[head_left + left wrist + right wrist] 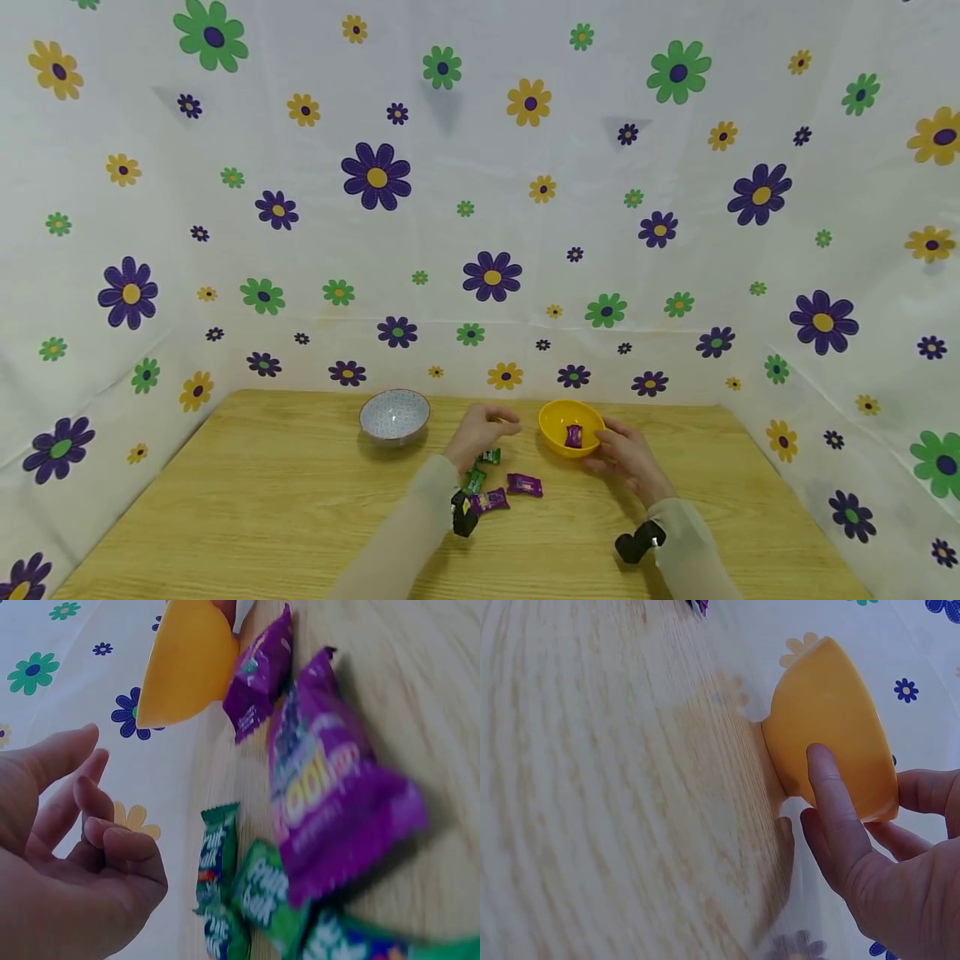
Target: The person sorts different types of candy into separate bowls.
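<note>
A big white cloth [450, 237] with flowers hangs behind the wooden table [262, 500]. A grey bowl [394, 417] sits left of a yellow bowl [555, 425]. The right hand [633, 458] holds the yellow bowl's side. The left hand [478, 430] has loose, bent fingers and nothing in it. One purple packet [573, 436] is inside the yellow bowl; two others lie near some green packets [475, 481].

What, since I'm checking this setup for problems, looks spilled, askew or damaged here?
Nothing stands out. The yellow bowl stands upright with one purple packet inside; the patterned bowl is upright too. The loose packets on the table show no visible tears, though some are partly hidden.
</note>
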Available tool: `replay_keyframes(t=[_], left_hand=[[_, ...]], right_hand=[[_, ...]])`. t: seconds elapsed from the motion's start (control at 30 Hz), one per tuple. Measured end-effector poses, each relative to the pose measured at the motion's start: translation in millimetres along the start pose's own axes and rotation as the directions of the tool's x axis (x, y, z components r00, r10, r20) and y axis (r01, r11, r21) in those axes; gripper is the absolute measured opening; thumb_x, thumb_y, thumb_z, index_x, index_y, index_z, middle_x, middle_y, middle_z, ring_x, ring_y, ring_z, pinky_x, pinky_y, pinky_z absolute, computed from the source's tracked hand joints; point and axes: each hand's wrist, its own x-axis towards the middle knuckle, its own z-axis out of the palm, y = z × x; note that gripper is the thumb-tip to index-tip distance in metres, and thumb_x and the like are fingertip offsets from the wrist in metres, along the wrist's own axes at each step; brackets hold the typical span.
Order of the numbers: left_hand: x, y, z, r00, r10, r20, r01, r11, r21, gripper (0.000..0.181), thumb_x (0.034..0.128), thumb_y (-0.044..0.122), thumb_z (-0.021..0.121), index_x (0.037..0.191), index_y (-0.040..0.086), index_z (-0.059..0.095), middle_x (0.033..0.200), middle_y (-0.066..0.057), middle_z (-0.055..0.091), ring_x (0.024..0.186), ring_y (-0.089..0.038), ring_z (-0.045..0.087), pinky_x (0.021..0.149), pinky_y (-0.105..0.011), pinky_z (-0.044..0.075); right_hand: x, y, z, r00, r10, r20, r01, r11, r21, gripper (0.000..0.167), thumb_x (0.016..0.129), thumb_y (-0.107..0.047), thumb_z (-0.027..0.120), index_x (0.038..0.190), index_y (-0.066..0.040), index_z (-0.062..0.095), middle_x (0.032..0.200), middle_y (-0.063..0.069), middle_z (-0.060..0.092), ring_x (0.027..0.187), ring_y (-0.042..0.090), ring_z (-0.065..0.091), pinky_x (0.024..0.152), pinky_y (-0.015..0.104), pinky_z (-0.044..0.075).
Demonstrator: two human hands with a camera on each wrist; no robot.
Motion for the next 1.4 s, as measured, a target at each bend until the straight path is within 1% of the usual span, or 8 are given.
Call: replay_keyframes(t=[0.17,0.4,0.5,0.63,0.77,0.97,1.13,1.4], left_hand=[[-5.5,-1.6,-10.0,0.992,0.05,0.119,-0.059,0.996,0.071,0.019,0.0894,0.019,0.072,0.102,0.005,0.075,0.108,-0.007,0.068,0.089,-0.018,0.057,0.084,-0.035,0.051],[-11.1,-11.5,-24.2,0.958,0.07,0.278,-0.116,0.981,0.153,0.021,0.087,0.02,0.075,0.102,0.005,0.076,0.105,-0.005,0.073,0.091,-0.016,0.06,0.084,-0.034,0.053],[-15.4,-15.9,-31.6,0.94,0.062,0.335,-0.13,0.974,0.184,0.019,0.0853,0.018,0.076,0.099,0.005,0.077,0.101,-0.003,0.074,0.088,-0.014,0.058,0.081,-0.029,0.051],[-24.6,-18.0,-41.0,0.917,0.062,0.394,-0.156,0.965,0.213,0.015,0.0833,0.015,0.078,0.094,0.004,0.077,0.085,0.001,0.071,0.072,-0.011,0.05,0.066,-0.023,0.043],[-35.0,-18.8,-45.6,0.909,0.04,0.416,-0.153,0.958,0.243,0.013,0.0805,0.017,0.08,0.09,0.008,0.077,0.073,0.003,0.062,0.064,-0.012,0.043,0.057,-0.024,0.035],[-44.5,-21.6,-48.1,0.894,0.0,0.449,-0.133,0.955,0.265,0.015,0.0783,0.013,0.082,0.09,0.007,0.076,0.082,0.001,0.063,0.072,-0.014,0.041,0.064,-0.027,0.033],[-46.7,-22.3,-48.4,0.903,-0.018,0.43,-0.123,0.947,0.297,0.015,0.077,0.014,0.084,0.09,0.01,0.077,0.07,0.0,0.048,0.068,-0.016,0.036,0.062,-0.029,0.029],[-47.4,-22.2,-46.6,0.902,-0.038,0.431,-0.115,0.94,0.322,0.017,0.0755,0.012,0.084,0.091,0.012,0.078,0.067,0.0,0.045,0.066,-0.016,0.037,0.061,-0.029,0.03]], right_hand=[[1.7,1,0,1.0,-0.002,-0.006,0.002,1.0,-0.005,0.053,0.102,-0.012,0.046,0.152,0.0,0.031,0.151,0.027,0.036,0.117,0.037,0.059,0.084,0.036,0.058],[1.7,2,0,1.0,-0.002,-0.011,0.002,1.0,-0.015,0.054,0.102,-0.013,0.047,0.152,-0.001,0.03,0.15,0.027,0.036,0.12,0.039,0.057,0.084,0.036,0.058],[1.2,2,0,1.0,0.002,-0.007,-0.002,1.0,-0.016,0.054,0.102,-0.013,0.047,0.152,-0.001,0.03,0.15,0.028,0.036,0.121,0.04,0.056,0.085,0.036,0.058],[0.8,2,2,1.0,0.001,-0.007,-0.001,1.0,-0.011,0.054,0.103,-0.013,0.047,0.152,-0.001,0.03,0.15,0.027,0.036,0.122,0.041,0.055,0.086,0.037,0.057],[1.2,2,2,1.0,0.001,-0.008,-0.001,1.0,-0.01,0.054,0.103,-0.013,0.046,0.152,-0.001,0.03,0.15,0.027,0.036,0.121,0.04,0.056,0.086,0.036,0.058],[0.1,2,1,1.0,-0.006,-0.005,0.006,1.0,-0.01,0.053,0.103,-0.013,0.046,0.152,0.0,0.029,0.15,0.028,0.036,0.119,0.039,0.057,0.085,0.036,0.058],[-0.9,2,-1,1.0,-0.011,-0.009,0.01,1.0,-0.014,0.053,0.103,-0.013,0.046,0.152,-0.001,0.03,0.15,0.028,0.037,0.112,0.033,0.062,0.084,0.035,0.058],[-0.1,2,-1,1.0,0.001,-0.004,-0.001,1.0,-0.002,0.053,0.103,-0.012,0.045,0.152,0.0,0.029,0.151,0.028,0.036,0.119,0.038,0.057,0.087,0.036,0.057]])
